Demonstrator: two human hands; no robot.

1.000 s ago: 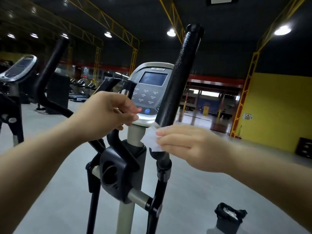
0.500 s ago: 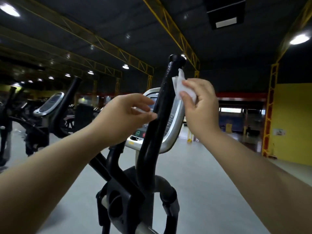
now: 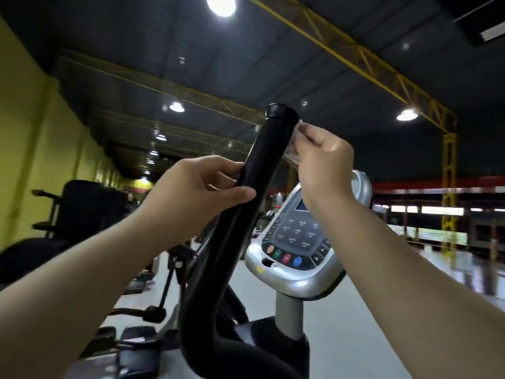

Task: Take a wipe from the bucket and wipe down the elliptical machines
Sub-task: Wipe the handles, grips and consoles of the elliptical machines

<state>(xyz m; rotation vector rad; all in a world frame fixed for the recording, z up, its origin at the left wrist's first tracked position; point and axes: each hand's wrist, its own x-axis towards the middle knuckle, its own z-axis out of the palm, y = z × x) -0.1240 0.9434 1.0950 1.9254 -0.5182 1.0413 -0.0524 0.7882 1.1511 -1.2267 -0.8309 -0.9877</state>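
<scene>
Head view: the left hand (image 3: 199, 192) comes in from the lower left, forearm rising toward the middle of the frame, and grips the black handle (image 3: 246, 214) of the elliptical partway up. Its fingers (image 3: 221, 168) curl over the far side of the bar and the thumb lies across the near side, so the hand is closed round the handle.

The right hand (image 3: 323, 165) reaches up from the lower right with the wrist bent and the back of the hand toward the camera. It pinches the wipe (image 3: 293, 150) (pale, crumpled, partly see-through) and holds it against the right side of the handle, just below the rounded top cap. The wipe sits between this hand's fingertips and the bar, touching both. How far the fingers wrap behind the wipe cannot be told.

The handle leans up and to the right, and bends into a curve near the bottom of the frame. Just right of it, behind the right wrist, stands the silver console (image 3: 297, 242), tilted, with a dark keypad and a row of coloured buttons along its lower edge. It sits on a grey post (image 3: 288, 315).

Dark machines (image 3: 68, 214) line the yellow wall (image 3: 24, 132) at left. Round lamps (image 3: 220, 4) and a yellow truss (image 3: 363, 58) hang under the dark ceiling.
</scene>
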